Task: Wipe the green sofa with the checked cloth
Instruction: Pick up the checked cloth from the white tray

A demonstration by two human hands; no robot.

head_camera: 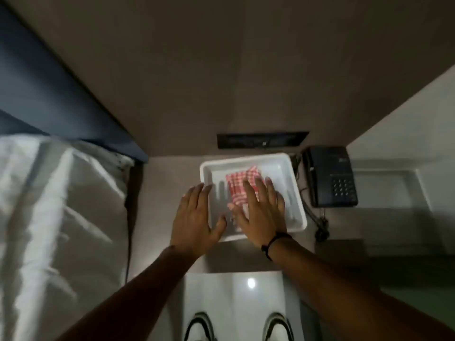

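red-white checked cloth (242, 187) folded in white tray (251, 160), left of phone (330, 177). right hand (258, 212) spread flat over it, left hand (194, 217) wide, empty at tray's left rim. best to pinch all folds together, lift clear.

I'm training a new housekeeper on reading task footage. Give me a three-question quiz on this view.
1. True or false: the checked cloth lies inside the white tray.
2. What stands just right of the tray? A) a black telephone B) a kettle C) a lamp
3. Which hand is spread flat over the cloth, fingers extended?

Key
1. True: it lies folded on the tray's floor.
2. A: the telephone sits beside the tray, its cord trailing down.
3. The right hand, the one with a dark wristband; whether it presses on the cloth is unclear. The left hand is open over the tray's left rim.
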